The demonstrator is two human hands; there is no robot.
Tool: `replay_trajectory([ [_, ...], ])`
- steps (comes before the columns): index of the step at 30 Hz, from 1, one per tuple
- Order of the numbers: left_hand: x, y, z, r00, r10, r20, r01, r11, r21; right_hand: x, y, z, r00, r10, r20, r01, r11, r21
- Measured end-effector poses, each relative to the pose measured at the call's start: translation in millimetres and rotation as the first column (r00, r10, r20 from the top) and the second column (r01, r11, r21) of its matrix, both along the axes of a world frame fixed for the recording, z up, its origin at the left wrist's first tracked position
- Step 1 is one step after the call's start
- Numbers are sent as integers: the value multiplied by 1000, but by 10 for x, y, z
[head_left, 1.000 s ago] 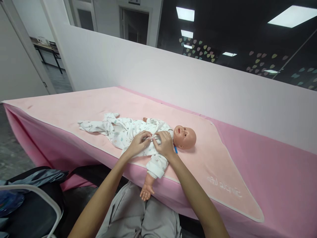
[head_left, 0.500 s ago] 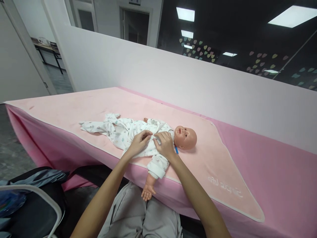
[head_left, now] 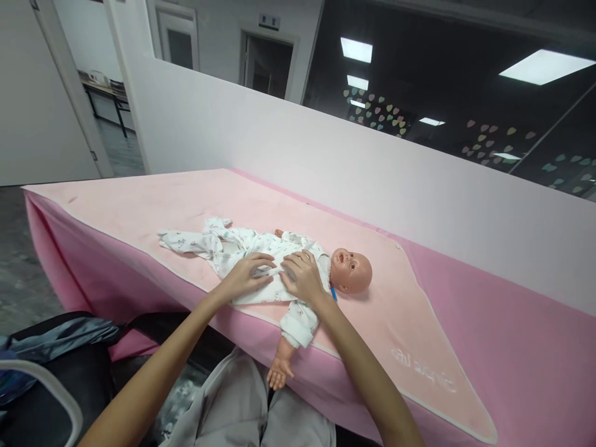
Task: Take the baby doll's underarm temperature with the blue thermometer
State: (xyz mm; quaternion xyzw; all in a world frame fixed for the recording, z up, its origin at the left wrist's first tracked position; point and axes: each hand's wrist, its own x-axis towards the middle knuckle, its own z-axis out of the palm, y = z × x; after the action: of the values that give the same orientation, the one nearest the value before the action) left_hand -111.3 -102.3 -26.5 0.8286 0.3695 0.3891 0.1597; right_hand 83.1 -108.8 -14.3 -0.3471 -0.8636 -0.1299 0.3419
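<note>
- Head view: the baby doll point(head_left: 352, 271) lies on its back on the pale pink blanket point(head_left: 139, 205), near the front edge of the table point(head_left: 512, 323), head to the right and legs to the left.
- It wears a white printed sleepsuit point(head_left: 218, 245). One bare doll arm point(head_left: 278, 371) hangs over the near edge.
- The left hand point(head_left: 246, 279) rests flat on the doll's belly, fingers spread, gripping nothing.
- The right hand point(head_left: 302, 277) lies flat on the chest just beside it, palm down and open too.
- A small blue thing point(head_left: 333, 293) peeks out at the neck; it is too small to identify, possibly a tag.
- Handling, as I judge it: the doll looks light, with a hard, smooth head and limbs under soft, thin cloth that bunches easily.
- The torso, under the arms, looks like the best place to hold it. For the sleepsuit, the front edges would give the best grip.
- Compared with half a second ago, the fingertips have stopped pinching the suit's front and have flattened out. The camera has also dipped a little, while the doll has stayed where it was.
</note>
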Motion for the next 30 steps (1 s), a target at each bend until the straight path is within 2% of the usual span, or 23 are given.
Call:
replay_trajectory([
  [7,-49,16,-118,995,8,104,-6,1000,-18,-133,43,-45,998,-15,-54,10,997,-79],
  [13,-38,16,-141,997,35,64,-36,999,3,-131,58,-87,997,-40,-67,36,998,-52],
  [24,112,-6,-212,991,113,-77,-86,952,295,-114,58,-102,994,-31,-102,23,997,-77],
  [27,162,-6,-226,984,164,-74,-131,934,331,-117,65,-119,993,-43,-107,34,996,-81],
  [30,201,-13,-216,976,213,-36,-192,932,308,-117,77,-144,992,-59,-115,49,995,-89],
])
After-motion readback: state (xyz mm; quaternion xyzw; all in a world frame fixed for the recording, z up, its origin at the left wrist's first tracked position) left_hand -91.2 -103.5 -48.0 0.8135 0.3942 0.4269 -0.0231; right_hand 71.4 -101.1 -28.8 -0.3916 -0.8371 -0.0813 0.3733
